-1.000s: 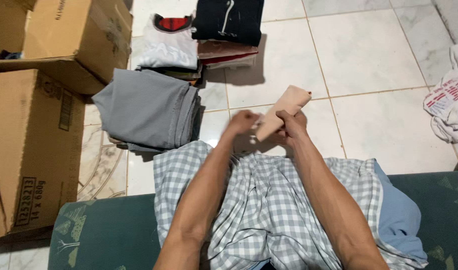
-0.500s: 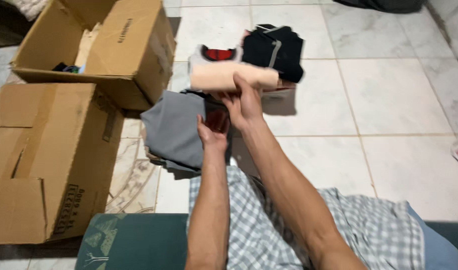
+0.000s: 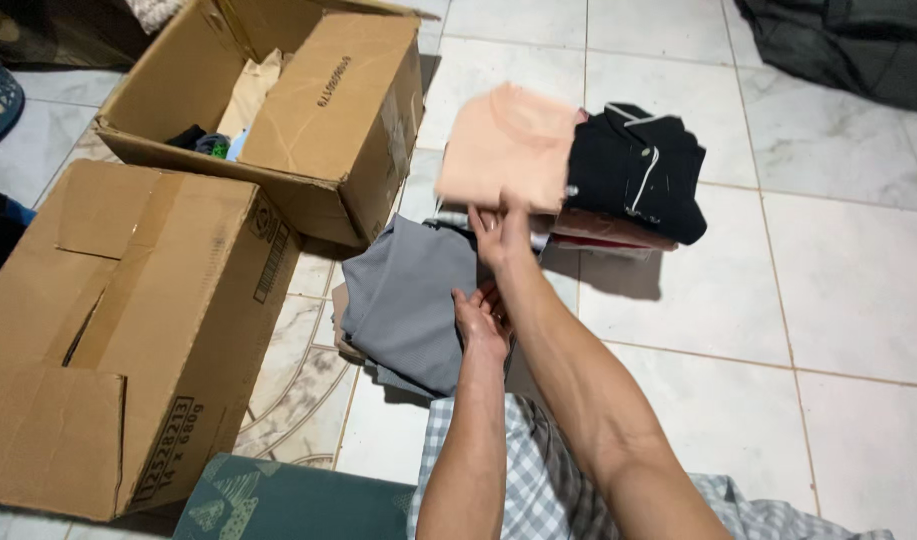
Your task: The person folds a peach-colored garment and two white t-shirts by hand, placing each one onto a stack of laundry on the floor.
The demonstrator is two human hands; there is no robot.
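My right hand [image 3: 500,232] reaches forward and grips the near edge of a folded peach garment [image 3: 505,146], which hangs over a stack of folded clothes. My left hand [image 3: 483,318] hovers lower, fingers apart, holding nothing, over the right edge of a folded grey garment [image 3: 410,298]. A folded black garment with white trim [image 3: 636,170] tops a neighbouring pile just right of the peach one. A grey-checked cloth [image 3: 523,470] lies under my forearms.
An open cardboard box [image 3: 318,120] with clothes inside stands at the far left. A second cardboard box [image 3: 128,330] lies on its side nearer to me. A dark green patterned cushion [image 3: 288,500] shows at the bottom. A dark bundle [image 3: 848,45] sits far right on the white tile floor.
My right hand has carried the peach garment from in front of me forward and left over the clothes stack. My left hand let go of it. The view swung left toward the boxes.
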